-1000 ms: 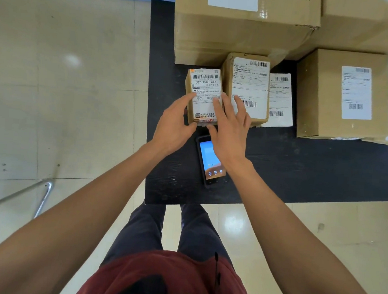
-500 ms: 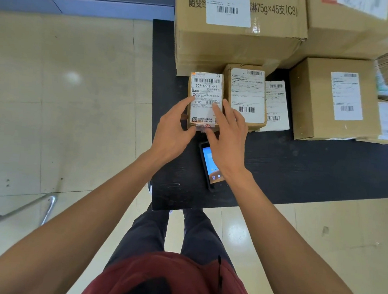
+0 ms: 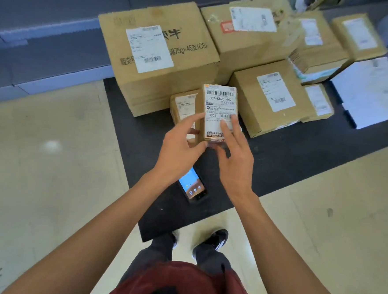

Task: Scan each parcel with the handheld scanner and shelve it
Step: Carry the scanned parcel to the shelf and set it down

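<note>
While both hands hold it at its lower end, the small parcel (image 3: 218, 107) sits just above centre of the frame, label up, its long axis running up the frame and away from the person. The left hand (image 3: 180, 149) grips the lower left edge, thumb under the bottom corner; the right hand (image 3: 235, 163) has fingers laid on the label's lower right, its thumb hidden. The parcel appears lifted clear of the black table (image 3: 302, 159). The handheld scanner (image 3: 192, 185) lies screen-up on that table, below the grip toward centre-bottom, just beside the left wrist and between both forearms; judged nearer the left hand. Count: one scanner; one parcel in hand; at least eight further boxes in the upper half, the far ones blurred. No shelf is identifiable.
</note>
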Action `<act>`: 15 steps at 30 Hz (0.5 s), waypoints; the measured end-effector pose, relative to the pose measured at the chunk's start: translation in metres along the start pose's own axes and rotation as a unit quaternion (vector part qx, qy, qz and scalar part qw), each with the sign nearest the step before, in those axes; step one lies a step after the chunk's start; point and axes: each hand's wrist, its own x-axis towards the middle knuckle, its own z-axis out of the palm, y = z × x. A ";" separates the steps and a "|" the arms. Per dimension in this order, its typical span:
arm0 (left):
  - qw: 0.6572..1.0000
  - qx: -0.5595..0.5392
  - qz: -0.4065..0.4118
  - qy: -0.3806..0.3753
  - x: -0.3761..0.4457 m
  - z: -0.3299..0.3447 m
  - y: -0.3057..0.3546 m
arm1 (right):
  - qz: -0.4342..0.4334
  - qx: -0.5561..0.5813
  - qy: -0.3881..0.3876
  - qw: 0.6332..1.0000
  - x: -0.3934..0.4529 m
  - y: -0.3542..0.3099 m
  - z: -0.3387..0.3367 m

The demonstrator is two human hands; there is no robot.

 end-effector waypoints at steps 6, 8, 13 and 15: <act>0.995 0.036 0.046 -0.084 0.009 0.074 0.051 | -0.004 -0.054 0.062 0.997 -0.014 0.053 -0.079; 0.993 0.045 0.055 -0.099 0.008 0.104 0.067 | 0.009 -0.068 0.085 0.994 -0.023 0.072 -0.110; 0.985 0.070 0.067 -0.143 0.003 0.185 0.106 | 0.065 -0.108 0.137 0.983 -0.051 0.125 -0.196; 0.979 0.086 0.079 -0.166 0.002 0.222 0.122 | 0.080 -0.119 0.145 0.979 -0.062 0.147 -0.229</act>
